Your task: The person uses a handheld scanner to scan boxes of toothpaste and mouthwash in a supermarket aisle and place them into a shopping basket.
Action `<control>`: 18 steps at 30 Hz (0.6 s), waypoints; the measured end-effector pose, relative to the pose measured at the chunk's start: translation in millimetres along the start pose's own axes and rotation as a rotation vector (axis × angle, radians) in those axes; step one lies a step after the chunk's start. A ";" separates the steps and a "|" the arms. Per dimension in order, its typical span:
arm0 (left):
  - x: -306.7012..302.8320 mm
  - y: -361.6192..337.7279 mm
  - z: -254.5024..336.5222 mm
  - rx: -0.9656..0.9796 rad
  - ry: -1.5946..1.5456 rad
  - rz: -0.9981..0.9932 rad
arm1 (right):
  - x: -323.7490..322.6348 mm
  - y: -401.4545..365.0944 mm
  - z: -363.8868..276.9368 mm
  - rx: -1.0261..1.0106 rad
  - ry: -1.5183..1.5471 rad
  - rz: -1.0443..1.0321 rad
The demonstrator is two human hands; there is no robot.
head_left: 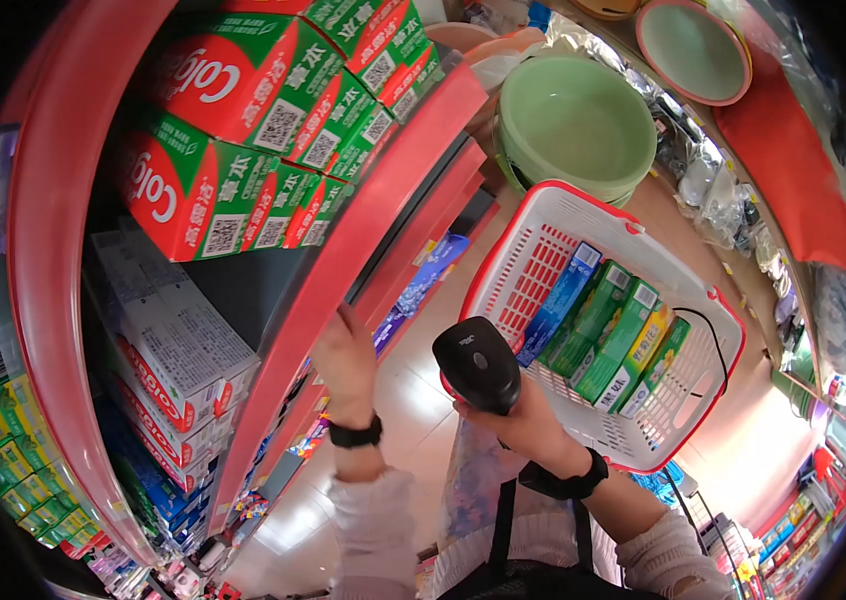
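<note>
My right hand (518, 425) is wrapped round a black handheld barcode scanner (478, 365), its rounded head tilted up in front of me. My left hand (346, 365) is at the red front edge of the shelf (293, 330), with its fingers mostly hidden from this angle. Stacked toothpaste boxes (233, 90) in green and red fill the upper part of this shelf. Beside them lie white and red toothpaste boxes (173, 310). Beyond the scanner, a white basket (698, 435) with a red rim holds several toothpaste boxes (608, 320), mostly green, with a blue one at the left.
Nested pale green basins (578, 120) stand just past the basket. Another round basin (693, 50) and plastic-wrapped goods (708, 185) line the right side. Below the left shelf, more shelves hold purple packets (423, 285). A black cable (713, 345) hangs over the basket.
</note>
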State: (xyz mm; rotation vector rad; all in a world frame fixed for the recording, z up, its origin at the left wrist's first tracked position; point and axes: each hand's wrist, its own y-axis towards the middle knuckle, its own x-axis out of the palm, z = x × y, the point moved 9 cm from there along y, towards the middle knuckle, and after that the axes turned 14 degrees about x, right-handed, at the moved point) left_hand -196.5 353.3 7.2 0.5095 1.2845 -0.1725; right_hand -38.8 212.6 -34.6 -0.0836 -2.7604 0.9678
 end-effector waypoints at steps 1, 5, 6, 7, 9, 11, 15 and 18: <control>3.0 4.3 -9.2 0.000 -0.002 -0.002 | -2.0 -2.8 0.1 0.002 0.000 0.002; 43.6 12.7 -19.7 0.379 0.514 -0.298 | -5.1 -11.7 12.1 0.068 0.029 -0.041; 45.8 18.2 -30.2 0.150 0.399 -0.415 | -4.3 -12.4 20.1 0.122 0.051 -0.068; 50.3 13.5 -43.0 -0.081 0.279 -0.526 | -4.7 -14.1 23.9 0.121 0.051 -0.069; 55.2 2.7 -37.5 0.042 0.382 -0.467 | -6.3 -17.1 31.2 0.130 0.069 -0.065; 54.7 -3.5 -26.7 0.163 0.482 -0.414 | -7.5 -22.6 32.2 0.143 0.062 -0.074; 35.6 -7.1 -19.2 0.034 0.281 -0.152 | -10.4 -32.8 18.7 0.100 0.018 -0.106; 30.7 -13.0 -14.0 0.054 0.411 -0.108 | -12.3 -37.1 18.3 0.090 0.005 -0.112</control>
